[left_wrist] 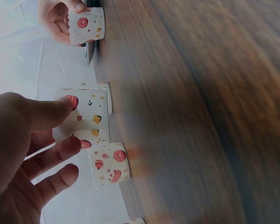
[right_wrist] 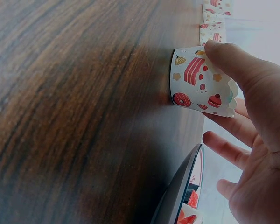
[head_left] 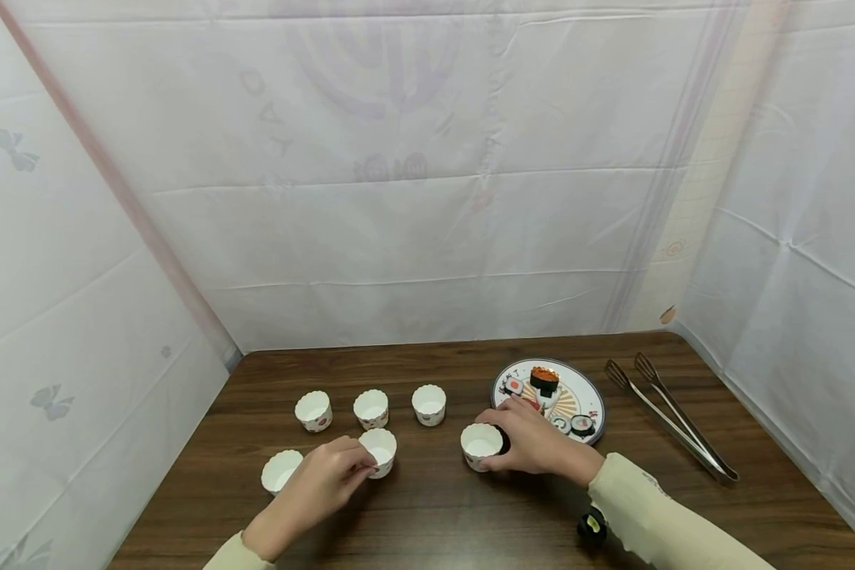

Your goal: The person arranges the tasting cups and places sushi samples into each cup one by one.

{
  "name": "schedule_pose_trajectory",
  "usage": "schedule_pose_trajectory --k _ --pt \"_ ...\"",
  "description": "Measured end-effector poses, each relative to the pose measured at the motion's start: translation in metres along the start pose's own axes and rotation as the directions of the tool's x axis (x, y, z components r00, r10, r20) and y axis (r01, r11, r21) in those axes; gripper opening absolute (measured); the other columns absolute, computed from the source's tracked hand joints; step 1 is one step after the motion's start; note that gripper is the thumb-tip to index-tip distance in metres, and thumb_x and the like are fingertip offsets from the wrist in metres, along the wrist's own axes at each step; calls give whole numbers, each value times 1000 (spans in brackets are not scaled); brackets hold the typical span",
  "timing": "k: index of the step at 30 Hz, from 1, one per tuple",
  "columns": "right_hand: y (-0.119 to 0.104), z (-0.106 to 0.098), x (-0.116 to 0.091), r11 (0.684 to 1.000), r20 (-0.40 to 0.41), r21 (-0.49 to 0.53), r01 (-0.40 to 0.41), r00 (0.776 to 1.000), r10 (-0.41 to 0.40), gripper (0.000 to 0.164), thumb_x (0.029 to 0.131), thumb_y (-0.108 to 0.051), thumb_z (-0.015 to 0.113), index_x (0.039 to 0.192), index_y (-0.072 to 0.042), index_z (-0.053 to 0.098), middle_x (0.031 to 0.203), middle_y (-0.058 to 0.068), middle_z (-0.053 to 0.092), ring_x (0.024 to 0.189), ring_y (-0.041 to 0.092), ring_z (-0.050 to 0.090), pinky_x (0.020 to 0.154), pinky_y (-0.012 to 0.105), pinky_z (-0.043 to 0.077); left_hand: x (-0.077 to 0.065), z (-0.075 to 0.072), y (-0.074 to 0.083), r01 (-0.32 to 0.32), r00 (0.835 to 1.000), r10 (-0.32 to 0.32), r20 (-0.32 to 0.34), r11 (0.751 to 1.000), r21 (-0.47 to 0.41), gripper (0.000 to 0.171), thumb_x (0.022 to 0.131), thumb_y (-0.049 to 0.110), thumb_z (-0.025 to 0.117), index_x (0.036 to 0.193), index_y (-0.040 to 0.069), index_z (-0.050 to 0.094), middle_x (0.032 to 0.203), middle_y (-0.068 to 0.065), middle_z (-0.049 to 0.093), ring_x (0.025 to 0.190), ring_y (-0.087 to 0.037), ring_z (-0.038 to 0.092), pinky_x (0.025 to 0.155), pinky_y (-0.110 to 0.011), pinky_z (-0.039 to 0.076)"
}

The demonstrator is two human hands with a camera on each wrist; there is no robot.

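My left hand (head_left: 322, 479) pinches the rim of a white paper baking cup (head_left: 381, 453) between thumb and forefinger; the other fingers are loose. Printed donuts and small yellow flowers decorate its side in the left wrist view. To the right, my right hand (head_left: 537, 439) grips another paper baking cup (right_wrist: 196, 84), thumb on one side and fingers on the other. Its base is at the wooden tabletop in the right wrist view. Both cups are upright with their openings up, and no contents show inside. The right hand partly covers the near-left edge of the plate (head_left: 577, 388).
Three more baking cups stand in a row behind the left hand, one of them here (head_left: 429, 405). Another cup (head_left: 281, 470) is left of that hand, partly hidden. Toy sushi (head_left: 545, 378) lies on the plate. Metal tongs (head_left: 673, 419) lie at right; a sushi roll (head_left: 592, 528) sits by the right sleeve.
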State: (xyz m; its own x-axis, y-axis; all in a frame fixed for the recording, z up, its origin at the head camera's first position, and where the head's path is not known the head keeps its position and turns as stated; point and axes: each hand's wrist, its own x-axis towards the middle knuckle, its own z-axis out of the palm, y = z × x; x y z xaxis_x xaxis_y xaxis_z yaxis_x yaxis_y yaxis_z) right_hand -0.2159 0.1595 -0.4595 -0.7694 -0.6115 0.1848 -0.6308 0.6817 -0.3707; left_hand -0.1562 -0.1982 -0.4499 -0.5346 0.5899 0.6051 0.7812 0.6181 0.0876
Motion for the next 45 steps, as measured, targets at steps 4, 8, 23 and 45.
schedule_pose_trajectory --k 4,8,23,45 --pt "0 0 0 1000 -4 -1 4 1000 -4 51 83 -49 84 124 -23 70 114 -6 65 107 17 53 91 43 45 -6 -1 -3 3 1000 -3 16 1000 -10 17 78 2 86 82 13 73 81 8 66 73 -3 61 65 -16 51" --pt "0 -1 0 1000 -5 -2 7 1000 -7 51 83 -49 84 124 -22 70 114 -5 65 107 17 53 91 44 45 -10 -1 -5 8 1000 -8 25 1000 -15 19 77 1 87 81 13 73 80 9 65 73 -3 60 65 -17 50" --pt "1 1 -1 1000 -2 0 -3 1000 3 52 83 -51 84 125 -24 69 114 -7 65 108 17 53 90 44 46 -21 0 -6 68 996 -66 57 996 -48 26 75 -3 87 82 16 71 81 11 65 74 0 60 63 -16 49" --pt "2 2 0 1000 -7 -3 17 1000 -17 52 83 -50 84 125 -22 70 114 -8 66 107 16 54 91 43 46 -22 -2 -8 40 998 -37 56 998 -53 29 71 -6 88 87 13 72 85 7 69 78 -5 65 68 -19 52"
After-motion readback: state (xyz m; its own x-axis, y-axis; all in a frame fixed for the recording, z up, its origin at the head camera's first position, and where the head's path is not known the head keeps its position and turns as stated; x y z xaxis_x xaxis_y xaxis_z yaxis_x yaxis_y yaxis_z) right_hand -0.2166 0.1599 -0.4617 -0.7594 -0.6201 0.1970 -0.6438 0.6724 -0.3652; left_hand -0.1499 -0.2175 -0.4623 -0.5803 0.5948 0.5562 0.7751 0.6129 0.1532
